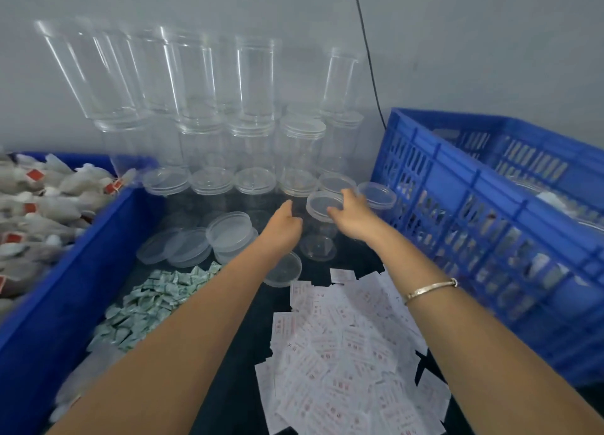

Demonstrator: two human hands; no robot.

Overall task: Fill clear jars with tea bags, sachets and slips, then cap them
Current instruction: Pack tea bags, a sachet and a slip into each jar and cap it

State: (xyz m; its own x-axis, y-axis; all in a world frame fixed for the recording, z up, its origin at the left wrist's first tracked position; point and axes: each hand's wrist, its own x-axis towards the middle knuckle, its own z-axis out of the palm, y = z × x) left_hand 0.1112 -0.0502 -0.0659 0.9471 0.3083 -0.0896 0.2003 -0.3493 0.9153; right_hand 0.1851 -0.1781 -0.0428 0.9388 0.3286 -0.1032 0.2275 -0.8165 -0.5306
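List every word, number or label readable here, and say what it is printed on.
None can be read.
Paper slips: red print, too blurred.
Green sachets: markings too small.
Tea bags in the left bin: red tags, no legible text.
Jars, lids, blue crate: no labels seen.
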